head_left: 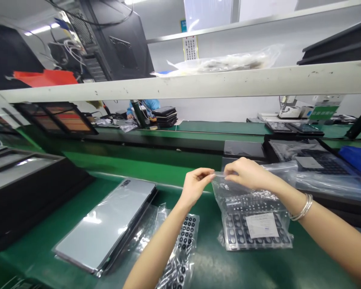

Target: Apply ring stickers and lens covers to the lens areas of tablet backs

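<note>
A clear zip bag (pixel 252 206) stands tilted on the green bench, with sheets of black ring-shaped parts and a white label (pixel 262 225) showing through its front. My left hand (pixel 196 182) pinches the top left corner of the bag between thumb and fingers. Close beside it, my right hand (pixel 245 173) is closed on the same top edge, a little further right. Beneath my left forearm lies clear plastic with a sheet of black rings (pixel 188 233), partly hidden by the arm. Left of that sits a stack of grey tablet-like panels (pixel 108 224) in film.
Black trays (pixel 27 192) with panels stand at the left. At the right, another black tray holds bagged parts (pixel 319 160) next to a blue bag (pixel 357 158). A white shelf beam (pixel 180 87) crosses above the bench. A co-worker's blue sleeve (pixel 152 105) shows behind.
</note>
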Available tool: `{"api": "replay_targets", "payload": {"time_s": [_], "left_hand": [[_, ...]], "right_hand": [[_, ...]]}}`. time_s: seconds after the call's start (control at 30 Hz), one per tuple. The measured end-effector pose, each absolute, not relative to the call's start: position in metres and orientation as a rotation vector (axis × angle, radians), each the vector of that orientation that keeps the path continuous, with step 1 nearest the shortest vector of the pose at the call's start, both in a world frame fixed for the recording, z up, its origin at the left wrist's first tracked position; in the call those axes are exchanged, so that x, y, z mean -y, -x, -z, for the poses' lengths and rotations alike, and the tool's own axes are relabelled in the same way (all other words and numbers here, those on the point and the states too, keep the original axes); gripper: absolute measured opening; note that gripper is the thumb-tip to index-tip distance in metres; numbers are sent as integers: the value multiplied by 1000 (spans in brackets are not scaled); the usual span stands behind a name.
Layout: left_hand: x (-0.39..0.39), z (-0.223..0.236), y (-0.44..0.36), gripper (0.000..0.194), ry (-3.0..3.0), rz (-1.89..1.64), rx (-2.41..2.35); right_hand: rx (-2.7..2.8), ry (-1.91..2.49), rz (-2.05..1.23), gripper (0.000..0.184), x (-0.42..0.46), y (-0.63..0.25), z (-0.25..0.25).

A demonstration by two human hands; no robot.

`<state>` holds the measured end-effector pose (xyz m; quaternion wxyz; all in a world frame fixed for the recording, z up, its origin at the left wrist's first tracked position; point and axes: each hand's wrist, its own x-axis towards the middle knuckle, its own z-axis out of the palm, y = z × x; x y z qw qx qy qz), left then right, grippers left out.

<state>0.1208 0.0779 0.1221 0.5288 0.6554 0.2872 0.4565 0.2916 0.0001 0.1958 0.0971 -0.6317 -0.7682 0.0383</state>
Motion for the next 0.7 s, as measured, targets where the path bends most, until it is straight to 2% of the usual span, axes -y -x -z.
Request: {"api": "replay_targets", "payload": {"time_s": [0.17, 0.47, 0.63, 0.7], "left_hand": [[-74, -118, -124, 24, -1545, -1161, -661], [-65, -110, -130, 13, -1553, -1234, -646], [-62, -106, -132, 10, -1625, -1240, -632], [-62, -110, -130, 17, -1700, -1192, -603]], "right_hand": [[2184, 1888, -121, 14, -3, -293, -193], [2197, 1881, -68, 12, -4, -296, -185], [2187, 1914, 176, 17, -3, -300, -171], [2189, 1887, 255, 19, -2, -305, -161]]}}
